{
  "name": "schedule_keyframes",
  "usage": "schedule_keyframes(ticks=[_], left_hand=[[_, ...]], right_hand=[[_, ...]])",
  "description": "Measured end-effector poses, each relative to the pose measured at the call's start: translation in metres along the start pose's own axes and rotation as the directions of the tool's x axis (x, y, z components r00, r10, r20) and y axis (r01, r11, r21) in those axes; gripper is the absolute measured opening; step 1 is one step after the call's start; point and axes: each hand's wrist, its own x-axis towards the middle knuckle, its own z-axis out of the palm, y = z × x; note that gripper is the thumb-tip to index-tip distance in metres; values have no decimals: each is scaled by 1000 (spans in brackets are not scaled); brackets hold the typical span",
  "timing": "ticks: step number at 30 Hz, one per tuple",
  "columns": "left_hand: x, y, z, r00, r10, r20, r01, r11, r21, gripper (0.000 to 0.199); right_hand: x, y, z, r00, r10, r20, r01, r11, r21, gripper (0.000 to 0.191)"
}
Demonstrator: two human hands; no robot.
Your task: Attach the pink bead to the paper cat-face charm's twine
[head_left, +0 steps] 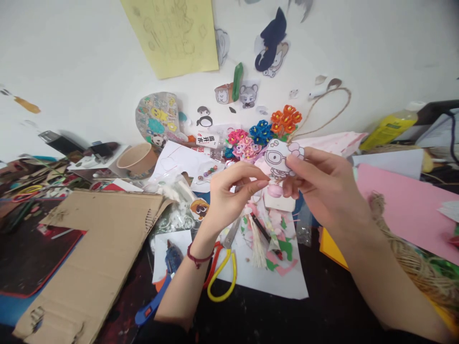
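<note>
My right hand (324,184) holds a small paper cutout (277,156) of a cartoon character with big glasses, its thumb pressed on the front. From the top of the cutout, a loop of twine (348,102) arches up to the right. Just below hangs a rounded pink piece (275,190), close to my right fingertips. My left hand (233,191) is closed in a pinch at the cutout's lower edge; what lies between thumb and finger is too small to make out. Under my hands, a white sheet (297,282) carries a cream tassel (258,248) and pink and green paper scraps (285,248).
Scissors (222,284) with red and yellow handles and a blue glue gun (154,298) lie near my left forearm. Cut cardboard (107,253) covers the left side. Pink paper (405,205) and a twine bundle (412,258) lie right. Colourful flowers (261,132) stand by the wall.
</note>
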Motion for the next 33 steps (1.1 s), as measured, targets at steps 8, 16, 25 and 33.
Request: schedule_keyframes(ticks=[8, 16, 25, 33], left_hand=[[2, 6, -6, 993, -110, -43, 112, 991, 66, 3], [5, 16, -10, 990, -128, -50, 133, 986, 105, 4], [6, 37, -17, 995, -65, -72, 70, 995, 75, 12], [9, 46, -16, 998, -53, -41, 46, 986, -158, 20]], right_hand=[[-1, -6, -2, 999, -13, -29, 12, 1000, -14, 16], [0, -3, -2, 999, -28, -37, 26, 999, -43, 21], [-10, -20, 20, 971, -189, -144, 181, 981, -65, 24], [-27, -33, 34, 906, -398, -146, 371, 910, -184, 27]])
